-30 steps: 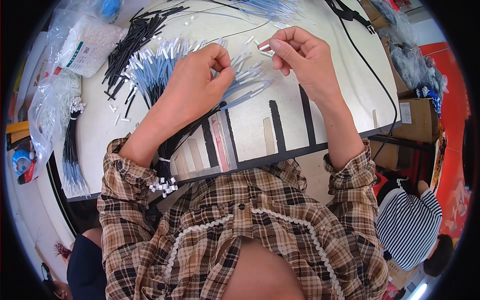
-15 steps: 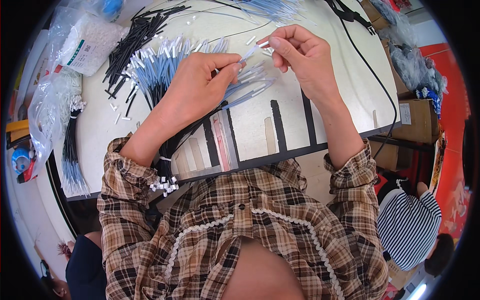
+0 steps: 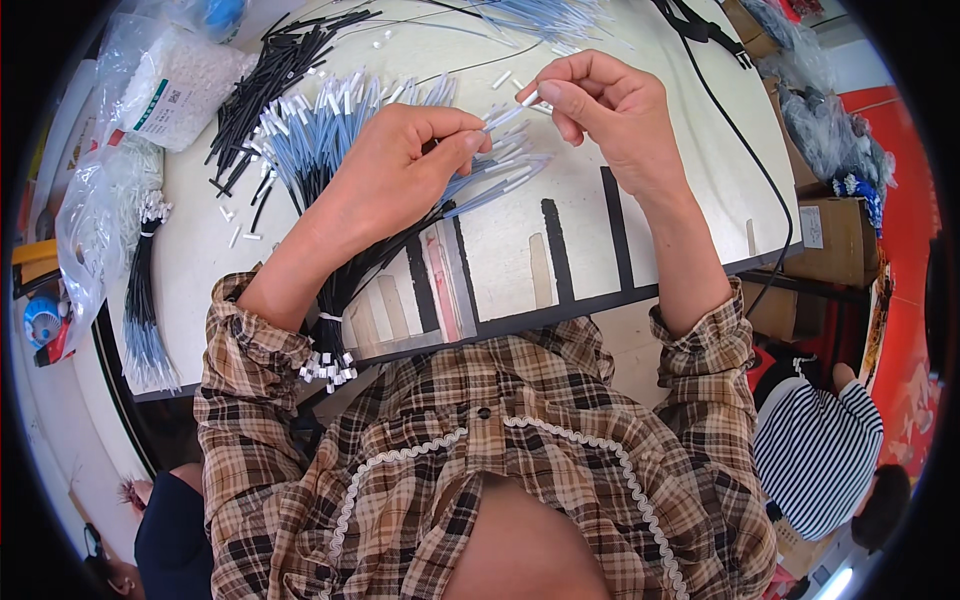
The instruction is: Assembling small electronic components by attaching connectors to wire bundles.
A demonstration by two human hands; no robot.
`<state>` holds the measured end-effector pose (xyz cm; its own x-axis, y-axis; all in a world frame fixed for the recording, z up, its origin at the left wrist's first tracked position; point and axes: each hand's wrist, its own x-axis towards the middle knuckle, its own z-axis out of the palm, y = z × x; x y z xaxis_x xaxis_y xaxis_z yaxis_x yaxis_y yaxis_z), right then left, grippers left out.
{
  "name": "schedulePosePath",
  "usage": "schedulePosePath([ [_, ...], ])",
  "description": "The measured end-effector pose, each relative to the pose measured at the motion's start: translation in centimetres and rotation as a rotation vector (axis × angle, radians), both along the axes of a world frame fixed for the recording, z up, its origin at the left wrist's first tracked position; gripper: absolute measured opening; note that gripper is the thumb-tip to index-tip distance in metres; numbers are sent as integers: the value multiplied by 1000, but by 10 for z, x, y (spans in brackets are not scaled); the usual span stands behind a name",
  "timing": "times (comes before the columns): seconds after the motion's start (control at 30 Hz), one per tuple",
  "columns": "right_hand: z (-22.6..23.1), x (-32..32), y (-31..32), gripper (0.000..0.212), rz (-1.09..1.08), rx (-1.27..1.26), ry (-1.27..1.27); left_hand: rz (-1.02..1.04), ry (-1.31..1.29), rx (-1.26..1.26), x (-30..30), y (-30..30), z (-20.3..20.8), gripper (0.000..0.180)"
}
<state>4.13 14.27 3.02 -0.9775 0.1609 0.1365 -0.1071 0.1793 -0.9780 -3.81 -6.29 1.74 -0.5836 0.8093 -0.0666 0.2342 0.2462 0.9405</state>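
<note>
two bare hands over the bench [image 3: 690, 190]: left hand [image 3: 415, 150] has its grip pinching a pale blue wire [image 3: 501, 118], right hand [image 3: 605, 115] has its grip pinching a small white tube [image 3: 530, 98], right at the wire's tip, can't tell if touching. big wire bundle [image 3: 305, 160] runs beneath the left forearm, its white connectors [image 3: 328, 371] past the bench edge; black tubes [image 3: 285, 80] lie up-left, beside a clear bag of white pieces [image 3: 190, 85].
</note>
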Motion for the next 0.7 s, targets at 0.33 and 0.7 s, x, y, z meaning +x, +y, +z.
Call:
schedulePosePath([
  [0.33, -2, 0, -1, 6, 32, -63, -16, 5, -31, 49, 0, -1, -4, 22],
  [0.7, -10, 1, -16, 17, 18, -176, -92, 35, -30, 84, 7, -2, -1, 22],
])
